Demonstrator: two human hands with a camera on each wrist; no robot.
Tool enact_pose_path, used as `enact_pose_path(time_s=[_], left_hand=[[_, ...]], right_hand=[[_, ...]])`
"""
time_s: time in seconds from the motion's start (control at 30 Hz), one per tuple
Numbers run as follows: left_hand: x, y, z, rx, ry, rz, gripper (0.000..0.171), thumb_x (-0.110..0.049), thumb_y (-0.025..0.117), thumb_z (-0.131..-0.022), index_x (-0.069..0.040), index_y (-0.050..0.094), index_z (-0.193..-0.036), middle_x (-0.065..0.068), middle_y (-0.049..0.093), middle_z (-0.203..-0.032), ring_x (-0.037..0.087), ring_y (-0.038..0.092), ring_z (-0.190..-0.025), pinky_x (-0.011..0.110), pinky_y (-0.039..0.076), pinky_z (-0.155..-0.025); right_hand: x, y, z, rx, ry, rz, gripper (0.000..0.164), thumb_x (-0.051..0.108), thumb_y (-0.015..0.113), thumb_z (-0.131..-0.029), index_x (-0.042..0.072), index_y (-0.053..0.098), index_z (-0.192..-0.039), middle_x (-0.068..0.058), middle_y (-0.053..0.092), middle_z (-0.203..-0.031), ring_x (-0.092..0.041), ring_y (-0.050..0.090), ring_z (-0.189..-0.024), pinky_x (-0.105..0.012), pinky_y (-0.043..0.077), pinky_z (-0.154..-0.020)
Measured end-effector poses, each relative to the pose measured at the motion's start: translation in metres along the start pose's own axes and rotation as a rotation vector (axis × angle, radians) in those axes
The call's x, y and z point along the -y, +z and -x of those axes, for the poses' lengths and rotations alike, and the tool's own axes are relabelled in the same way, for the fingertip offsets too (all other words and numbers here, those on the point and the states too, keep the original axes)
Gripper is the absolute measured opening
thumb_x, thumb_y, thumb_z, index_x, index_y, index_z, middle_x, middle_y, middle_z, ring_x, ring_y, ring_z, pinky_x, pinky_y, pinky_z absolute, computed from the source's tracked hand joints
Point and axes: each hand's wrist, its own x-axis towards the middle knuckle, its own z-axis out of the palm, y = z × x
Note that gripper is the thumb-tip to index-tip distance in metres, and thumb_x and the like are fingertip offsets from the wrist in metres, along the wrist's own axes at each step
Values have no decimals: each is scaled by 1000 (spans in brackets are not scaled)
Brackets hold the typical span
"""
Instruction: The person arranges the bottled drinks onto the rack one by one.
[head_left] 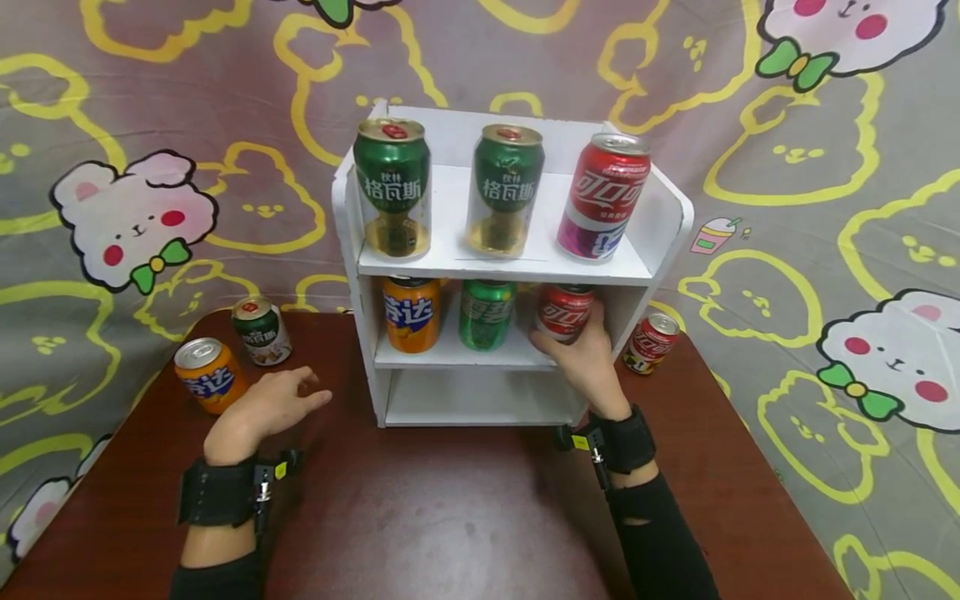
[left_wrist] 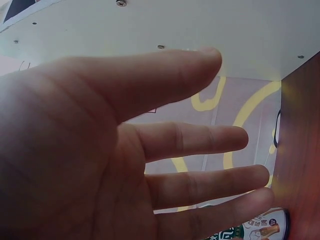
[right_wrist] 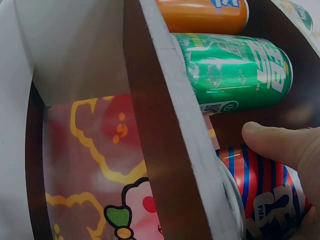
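On the middle shelf of the white rack (head_left: 480, 272), my right hand (head_left: 592, 362) grips a red cola can (head_left: 562, 310) at its right end. The thumb lies across the near left side of that can, and the other fingers are mostly hidden beside it. A green soda can (head_left: 486, 315) and an orange soda can (head_left: 411, 321) stand to its left, with the green one also showing in the right wrist view. My left hand (head_left: 266, 408) hovers over the table left of the rack, its fingers spread and holding nothing, beside another orange can (head_left: 210, 377).
Two green-and-gold cans (head_left: 392, 192) and a red can (head_left: 603, 198) stand on the top shelf. A small green-and-white can (head_left: 261, 332) is at the table's back left, and a small red can (head_left: 651, 343) stands right of the rack. Patterned cloth (head_left: 787, 250) hangs behind.
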Motion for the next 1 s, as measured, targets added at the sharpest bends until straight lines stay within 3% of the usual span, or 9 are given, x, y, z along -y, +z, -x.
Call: enact_pose_path(time_s=[0.27, 0.73, 1.0], left_hand=[[-1, -2, 1, 7, -7, 6, 56, -41, 56, -93, 8, 54, -119, 30, 58, -112, 43, 58, -98, 53, 48, -78], [1, -3, 1, 4, -6, 11, 55, -42, 55, -94, 7, 54, -120, 30, 57, -114, 43, 57, -100, 53, 48, -78], [2, -4, 3, 1, -9, 15, 55, -41, 55, -94, 7, 54, -120, 30, 58, -114, 43, 57, -100, 53, 47, -78]], right_hand=[[0, 4, 2, -74, -47, 31, 84, 27, 80, -76, 6, 26, -137, -16, 48, -126, -28, 50, -114, -44, 41, -94], [-2, 14, 2, -222, -43, 92, 86, 31, 83, -71, 3, 32, -134, -18, 53, -122, -29, 53, -111, -45, 43, -91], [-2, 19, 1, -260, -33, 120, 87, 33, 82, -71, 4, 33, -135, -18, 53, -121, -29, 54, -111, -45, 43, -91]])
